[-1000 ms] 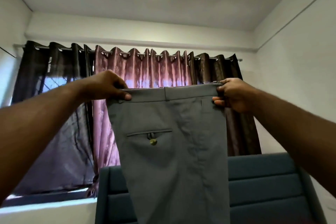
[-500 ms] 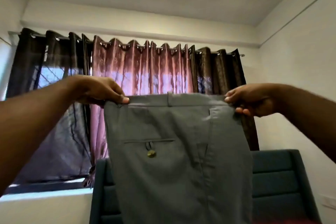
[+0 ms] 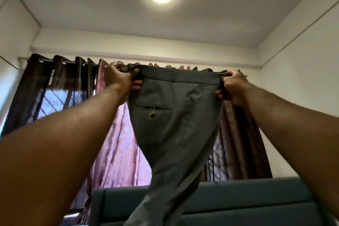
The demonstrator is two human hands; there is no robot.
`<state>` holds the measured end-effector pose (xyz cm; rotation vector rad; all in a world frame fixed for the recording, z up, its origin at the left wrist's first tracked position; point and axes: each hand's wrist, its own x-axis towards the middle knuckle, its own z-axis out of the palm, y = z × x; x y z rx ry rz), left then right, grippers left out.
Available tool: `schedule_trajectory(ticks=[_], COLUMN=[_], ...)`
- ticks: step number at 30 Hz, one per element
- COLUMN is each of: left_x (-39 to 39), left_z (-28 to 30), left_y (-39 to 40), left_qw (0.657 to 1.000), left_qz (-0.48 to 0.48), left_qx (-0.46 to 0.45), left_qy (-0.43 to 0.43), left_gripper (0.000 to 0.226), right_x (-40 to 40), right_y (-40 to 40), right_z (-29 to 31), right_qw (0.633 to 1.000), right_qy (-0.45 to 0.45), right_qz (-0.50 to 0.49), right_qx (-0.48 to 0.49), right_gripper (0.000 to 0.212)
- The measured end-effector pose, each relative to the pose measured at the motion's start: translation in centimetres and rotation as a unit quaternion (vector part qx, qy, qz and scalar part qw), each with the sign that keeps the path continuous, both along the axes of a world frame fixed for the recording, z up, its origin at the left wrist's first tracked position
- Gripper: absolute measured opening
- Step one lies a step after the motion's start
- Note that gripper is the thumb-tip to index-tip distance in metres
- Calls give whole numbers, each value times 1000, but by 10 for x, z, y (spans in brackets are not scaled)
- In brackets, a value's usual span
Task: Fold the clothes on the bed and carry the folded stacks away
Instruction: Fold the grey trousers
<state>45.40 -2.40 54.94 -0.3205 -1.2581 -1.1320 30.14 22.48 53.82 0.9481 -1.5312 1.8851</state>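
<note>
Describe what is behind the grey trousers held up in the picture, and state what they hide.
Behind the grey trousers hang pink and brown curtains over a window, with a dark blue headboard below. The trousers cover the middle of the curtains and part of the headboard.

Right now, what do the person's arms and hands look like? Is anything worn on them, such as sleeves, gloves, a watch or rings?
Both forearms are bare as far as the picture shows: no sleeve reaches into view. The left hand and the right hand wear no gloves. No watch or bracelet shows at either wrist, and I see no rings, though some fingers are hidden behind the cloth.
</note>
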Motion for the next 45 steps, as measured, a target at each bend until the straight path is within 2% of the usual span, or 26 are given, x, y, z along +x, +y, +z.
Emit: schedule_trajectory(ticks=[8, 11, 13, 16, 20, 23, 25, 27, 30, 32, 35, 37, 40, 42, 45], left_x=[50, 69, 77, 82, 60, 18, -6, -25, -34, -35, -35, -36, -42, -48, -57], left_z=[25, 42, 50, 52, 31, 0, -17, -24, -14, -2, 4, -10, -59, -111, -237], left_y=[-1, 8, 20, 28, 14, 3, -5, -8, -10, -16, -25, -30, -42, -56, -71], left_qw=[997, 995, 996, 996, 958, 930, 947, 979, 992, 993, 995, 996, 992, 987, 961], left_qz=[32, 46, 49, 62, 105, 139, 102, -6, -109, -108, -88, -88, -121, -127, -139], left_qx=[-33, -31, -25, -30, -34, -12, -31, -52, -44, -49, -41, -29, -2, 34, 124], left_qy=[67, 81, 68, -51, -265, -339, -302, -199, -55, -16, 6, 9, -40, -96, -206], left_gripper=[24, 23, 22, 12, 8, 13, 14, 9, 11, 22, 23, 21, 16, 13, 12], right_x=[44, 70, 79, 70, 34, -5, -29, -47, -58, -59, -50, -43, -43, -49, -59], right_y=[34, 55, 71, 89, 80, 44, 17, 1, -2, 1, 0, -3, -9, -16, -25], right_z=[24, 56, 72, 81, 56, 11, -9, -12, 11, 27, 28, 8, -49, -101, -215], right_qw=[999, 997, 993, 981, 949, 954, 974, 987, 997, 998, 992, 989, 990, 993, 983], right_qy=[27, -3, -36, -88, -153, -164, -111, -33, 37, 69, 100, 86, 44, -10, -153], right_qz=[5, 49, 40, 6, -1, 13, -26, -64, -33, 0, 73, 101, 128, 109, 102], right_qx=[20, 59, 108, 171, 276, 250, 197, 146, 60, 6, -38, -59, -49, -34, -19], right_gripper=[16, 24, 27, 30, 30, 21, 11, 10, 15, 17, 13, 12, 19, 18, 8])
